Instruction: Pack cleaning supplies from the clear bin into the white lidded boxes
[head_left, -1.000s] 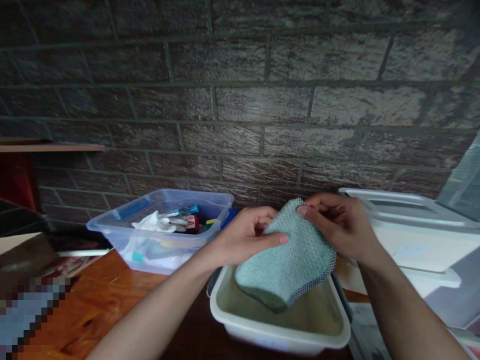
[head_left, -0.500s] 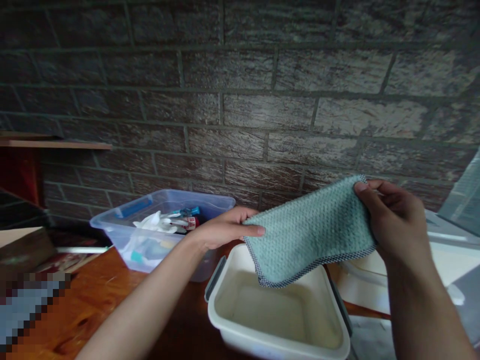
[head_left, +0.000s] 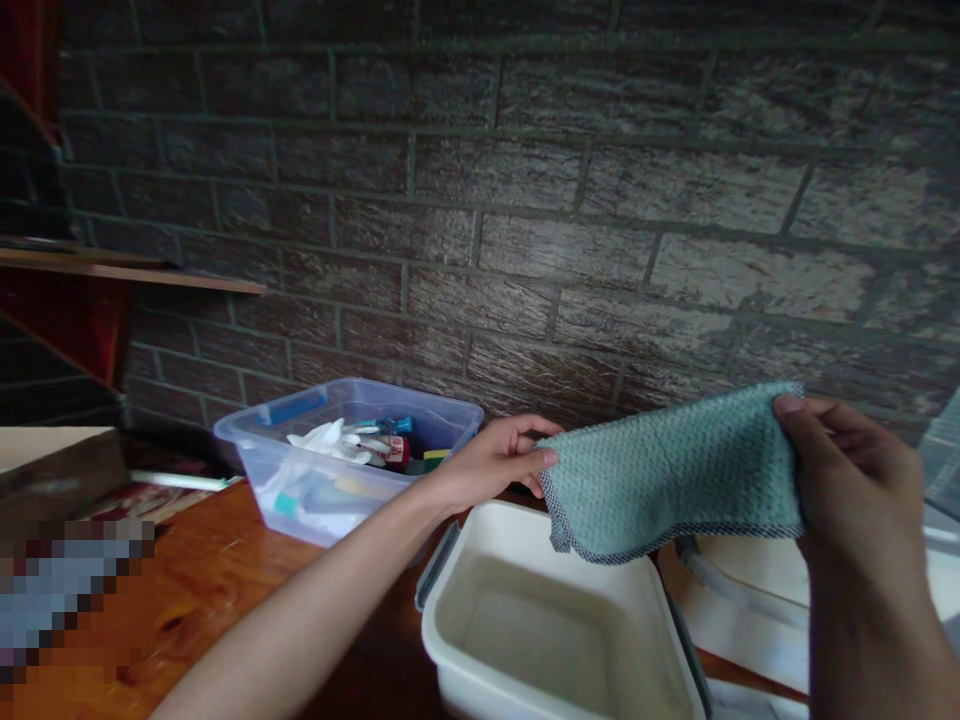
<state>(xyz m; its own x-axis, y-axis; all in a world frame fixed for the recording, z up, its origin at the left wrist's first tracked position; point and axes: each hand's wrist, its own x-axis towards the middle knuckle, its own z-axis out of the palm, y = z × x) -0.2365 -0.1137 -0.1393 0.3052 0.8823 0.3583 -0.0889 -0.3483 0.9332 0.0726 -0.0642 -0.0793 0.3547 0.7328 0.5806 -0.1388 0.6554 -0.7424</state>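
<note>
A pale green textured cleaning cloth [head_left: 675, 475] with a dark checked border is stretched between my two hands. My left hand [head_left: 499, 455] pinches its left top corner between thumb and fingers. At the other end, my right hand [head_left: 855, 460] grips the upper right corner, thumb on the near face. Below the cloth stands a white plastic container [head_left: 555, 630] with grey side clips; its visible inside holds nothing but shadow. The cloth hangs above the container's far rim and covers part of it.
To the left is a clear plastic bin [head_left: 292, 480] holding white gloves [head_left: 334, 440], a red bottle and a blue item. Both containers sit on a brown wooden table [head_left: 217, 600] against a dark brick wall [head_left: 450, 220]. A shelf [head_left: 135, 270] juts in from the left.
Both hands have moved right with the cloth, which now hangs a little farther right over the container. The view has also shifted, so the bin and container appear slightly farther right.
</note>
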